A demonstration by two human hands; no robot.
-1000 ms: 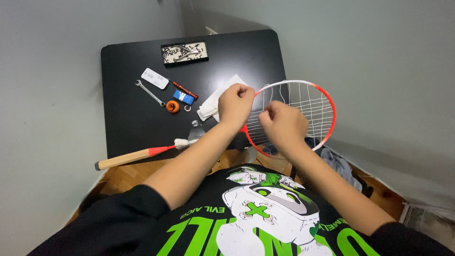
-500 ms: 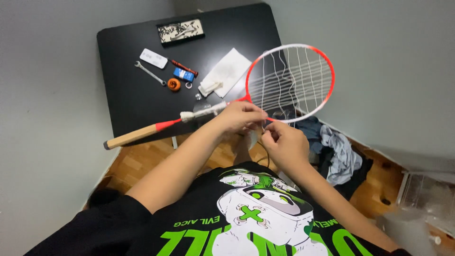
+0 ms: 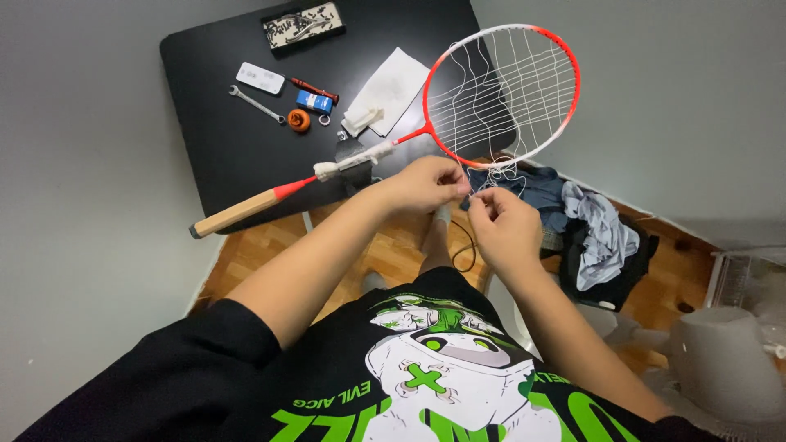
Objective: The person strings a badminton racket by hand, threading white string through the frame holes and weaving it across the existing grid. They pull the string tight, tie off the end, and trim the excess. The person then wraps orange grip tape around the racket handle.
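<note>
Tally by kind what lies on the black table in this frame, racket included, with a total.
Racket, held at the strings by the left hand and right hand: 1
Wrench: 1
Screwdriver: 1
Orange spool: 1
Blue box: 1
White card: 1
Patterned tray: 1
White cloth: 1
Total: 8

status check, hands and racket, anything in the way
Left hand and right hand both pinching loose white string below racket head. Racket lies across black table, strings slack. Small tools beside it, clear of hands.
</note>
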